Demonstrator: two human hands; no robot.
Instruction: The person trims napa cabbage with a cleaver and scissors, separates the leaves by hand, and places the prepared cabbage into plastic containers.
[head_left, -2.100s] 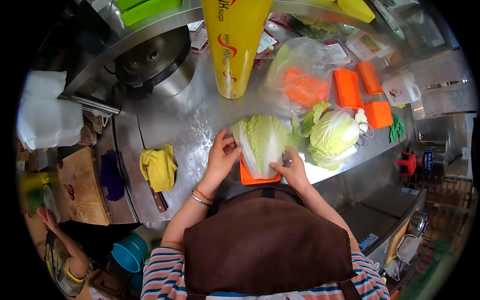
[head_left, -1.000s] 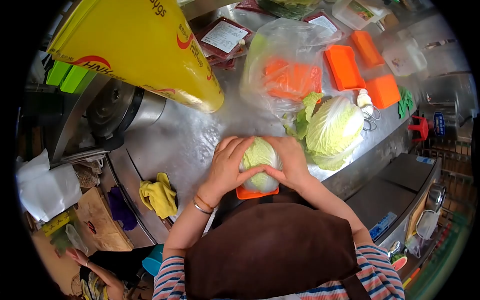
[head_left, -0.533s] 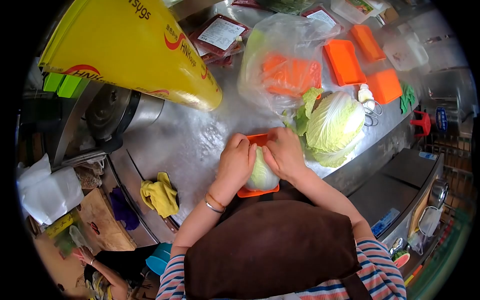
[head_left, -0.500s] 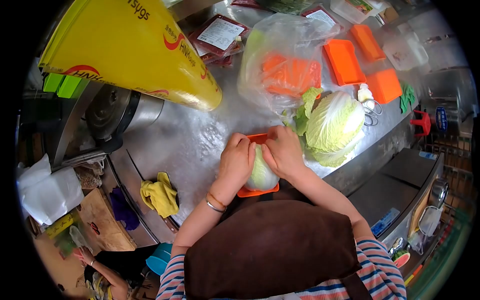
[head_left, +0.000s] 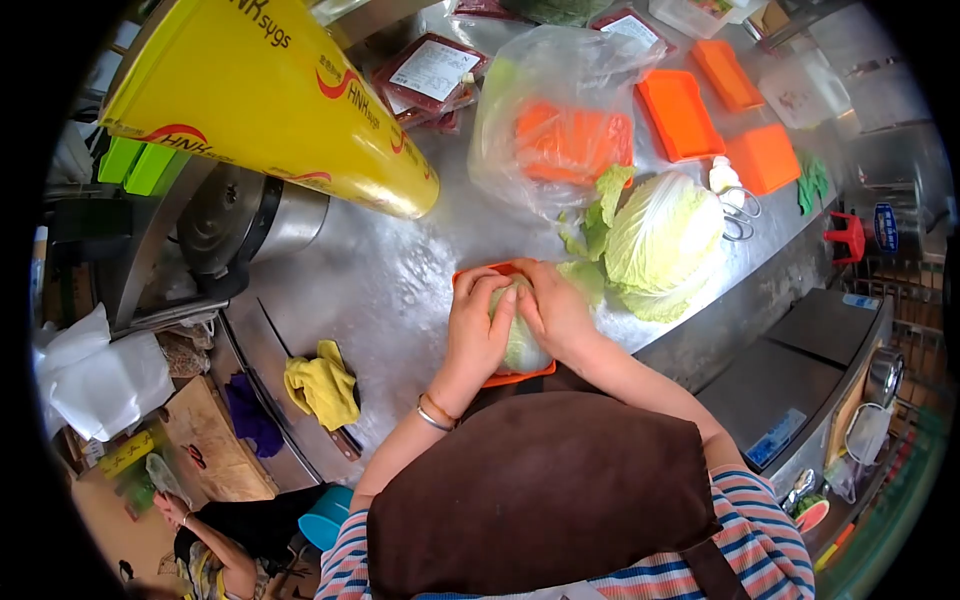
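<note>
A piece of Chinese cabbage (head_left: 522, 348) lies in an orange tray (head_left: 520, 379) close to the apron. My left hand (head_left: 480, 318) curls over its left side, while my right hand (head_left: 556, 312) covers its right and upper part. The fingers of both hands press on the cabbage and nearly meet above it, hiding much of it. Right beside my right hand is a loose pale green leaf (head_left: 583, 282). A larger Chinese cabbage (head_left: 660, 245) rests on the steel table to the right, with a green leaf (head_left: 597, 225) at its left.
A clear plastic bag (head_left: 500, 130) holds orange trays. More orange trays (head_left: 680, 115), scissors (head_left: 742, 215) and packs of dark red food (head_left: 435, 75) lie farther back. A yellow film roll (head_left: 290, 120), a yellow cloth (head_left: 322, 385) and a knife (head_left: 345, 442) are left. Another person's hand (head_left: 170, 505) is lower left.
My fingers have moved from the top end of the cabbage piece to lie over it, closer together. The pale loose leaf now shows by my right hand. The view has shifted slightly.
</note>
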